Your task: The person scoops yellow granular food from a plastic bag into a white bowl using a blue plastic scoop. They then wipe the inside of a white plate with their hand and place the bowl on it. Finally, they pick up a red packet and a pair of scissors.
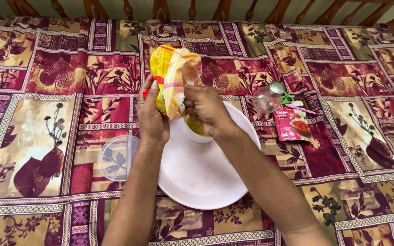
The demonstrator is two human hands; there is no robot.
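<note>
Spread across a patterned tablecloth (46, 136): white plate (201, 177) at center, clear lid (115, 157) at nine o'clock, red sachet (292, 124) and glass bottle (267, 98) at two o'clock. Gripped over a small white cup (196, 132) at twelve o'clock on the plate: yellow packet (174, 73), left hand (152, 116) clasping its side, right hand (206, 109) pinching its lower edge.

Glossy crinkled plastic packet (174, 77); smooth matt white plate (201, 177); clear plastic lid (117, 157); printed cloth tablecloth (46, 91).

Both hands grip a yellow plastic packet (173, 77) above a small white cup (196, 132) that stands on a white plate (201, 175); the left hand (152, 116) clasps its side, the right hand (206, 109) pinches its lower edge. A clear lid (117, 157), a glass jar (267, 98) and a red sachet (292, 125) lie on the patterned worktop (46, 114).
</note>
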